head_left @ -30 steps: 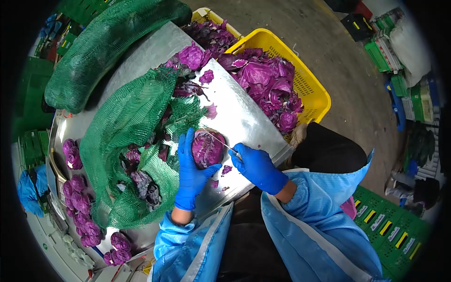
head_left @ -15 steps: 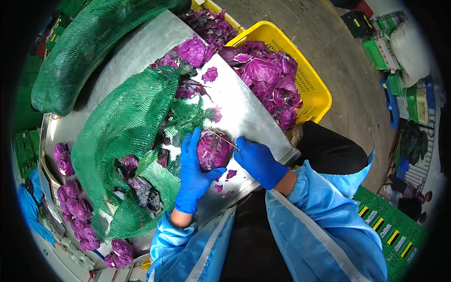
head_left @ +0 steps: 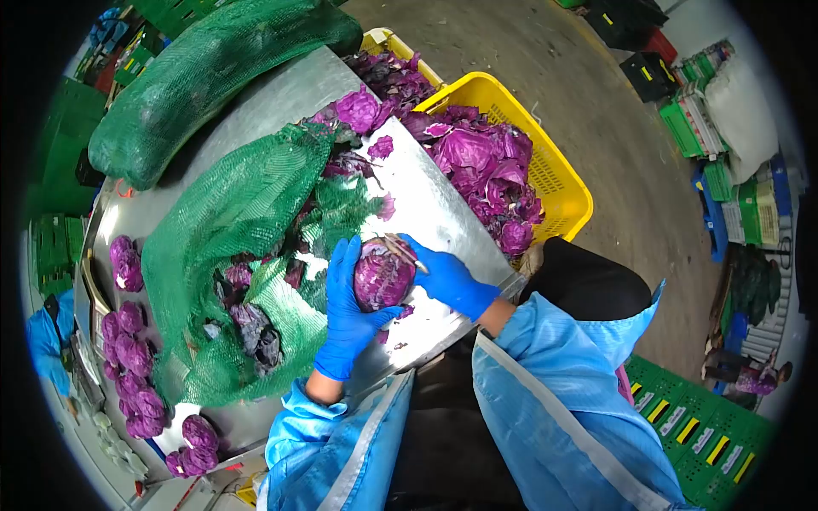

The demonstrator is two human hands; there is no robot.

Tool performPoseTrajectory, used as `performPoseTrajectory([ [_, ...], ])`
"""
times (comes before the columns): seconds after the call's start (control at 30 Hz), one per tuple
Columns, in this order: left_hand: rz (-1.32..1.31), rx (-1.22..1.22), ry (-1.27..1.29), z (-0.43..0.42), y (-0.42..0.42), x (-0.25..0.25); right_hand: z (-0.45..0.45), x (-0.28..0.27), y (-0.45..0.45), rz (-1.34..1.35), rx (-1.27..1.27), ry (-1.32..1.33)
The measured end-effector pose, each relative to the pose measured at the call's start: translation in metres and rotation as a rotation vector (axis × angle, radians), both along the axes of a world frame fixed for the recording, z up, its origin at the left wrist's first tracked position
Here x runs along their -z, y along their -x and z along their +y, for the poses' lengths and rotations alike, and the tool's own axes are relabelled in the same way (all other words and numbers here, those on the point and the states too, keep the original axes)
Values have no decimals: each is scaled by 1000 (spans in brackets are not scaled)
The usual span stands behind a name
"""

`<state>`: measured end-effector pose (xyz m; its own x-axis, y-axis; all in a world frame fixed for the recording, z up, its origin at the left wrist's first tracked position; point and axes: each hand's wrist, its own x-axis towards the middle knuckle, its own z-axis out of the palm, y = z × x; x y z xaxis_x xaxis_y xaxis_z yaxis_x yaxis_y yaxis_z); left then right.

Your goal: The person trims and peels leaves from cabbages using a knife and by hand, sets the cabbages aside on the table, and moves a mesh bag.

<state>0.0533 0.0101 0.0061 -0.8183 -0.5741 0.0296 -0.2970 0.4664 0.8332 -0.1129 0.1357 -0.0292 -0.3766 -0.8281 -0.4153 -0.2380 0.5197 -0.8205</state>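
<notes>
A red cabbage (head_left: 383,277) rests near the front edge of the metal table. My left hand (head_left: 348,302), in a blue glove, wraps round its left side with the thumb along the bottom. At the cabbage's upper right, my gloved right hand (head_left: 445,274) is closed on a small knife (head_left: 399,248). The knife lies against the top of the head, partly covered by my fingers. Beside my left hand spreads a green mesh bag (head_left: 221,213), with dark loose leaves (head_left: 257,334) on and under it. Leaf scraps lie close to the cabbage.
Beyond the table (head_left: 443,192), a yellow crate (head_left: 567,175) holds purple leaves, with another yellow crate (head_left: 381,38) behind. A full green mesh sack (head_left: 213,77) lies at the far left. Several cabbages (head_left: 132,353) line the left edge. Green crates (head_left: 694,430) stand at lower right.
My right hand has moved left and up onto the top of the cabbage with the knife. My left hand keeps its hold. The whole view has shifted slightly.
</notes>
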Motion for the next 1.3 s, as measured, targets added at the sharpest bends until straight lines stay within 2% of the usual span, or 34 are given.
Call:
performPoseTrajectory([
  [0.03, -2, -5, 1, 7, -2, -4, 3, -26, 6, -215, 64, -52],
  [0.1, 94, 23, 70, 18, -1, -14, 18, -36, 4, 84, 83, 70],
  [0.13, 41, 21, 125, 26, 1, -24, 24, -41, 2, 83, 74, 75],
  [0.2, 50, -59, 141, 42, 16, -30, 31, -48, -1, 356, 140, 279],
  [0.27, -30, -135, 237, 46, 28, -9, 33, -42, -4, 377, 148, 319],
  [0.4, -172, -205, 327, 49, 30, -15, 28, -37, 0, 358, 194, 320],
  [0.47, -139, -204, 317, 47, 27, -10, 26, -39, 0, 362, 231, 295],
  [0.5, -99, -203, 296, 47, 25, -7, 24, -31, 4, 361, 234, 302],
  [0.57, -74, -195, 325, 52, 16, -4, 24, 6, 21, 291, 333, -41],
  [0.63, -31, -173, 366, 54, 4, -3, 30, 58, 40, 307, 495, 113],
  [0.67, -5, -165, 376, 53, -2, -5, 30, 71, 56, -157, 777, 255],
  [0.7, -11, -170, 379, 50, -9, -1, 25, 63, 67, -355, 935, 313],
  [0.73, 24, -197, 241, 47, -15, 8, 20, 53, 78, -541, 1110, 382],
  [0.77, 60, -223, 105, 44, -20, 13, 19, 26, 81, -451, 1086, 283],
  [0.8, 69, -222, 97, 43, -22, 14, 18, 0, 84, -363, 1060, 181],
  [0.83, 78, -234, 103, 43, -21, 13, 13, -28, 69, -210, 866, 81],
  [0.9, 20, -204, 86, 44, -18, 11, -3, -73, 23, 113, 288, -200],
  [0.93, 12, -167, 198, 43, -14, 6, -7, -89, 2, 197, 89, -296],
  [0.97, -15, -140, 257, 41, -8, -3, 2, -73, -14, 227, 59, 25],
  [1.0, -23, -121, 261, 37, -4, -11, 4, -61, -18, 262, 85, 179],
  [1.03, -40, -104, 265, 34, -4, -17, 2, -44, -18, -4, 171, 342],
  [1.1, 30, -110, 278, 29, -5, -12, 3, -42, -10, 46, 142, 321],
  [1.17, 72, -123, 269, 31, -6, -12, 2, -49, -7, 284, 123, 255],
  [1.2, 108, -117, 206, 32, -7, -14, 2, -52, -6, 318, 142, 288],
  [1.3, 64, -154, 201, 35, -13, -3, 16, 7, 30, 380, 338, 353],
])
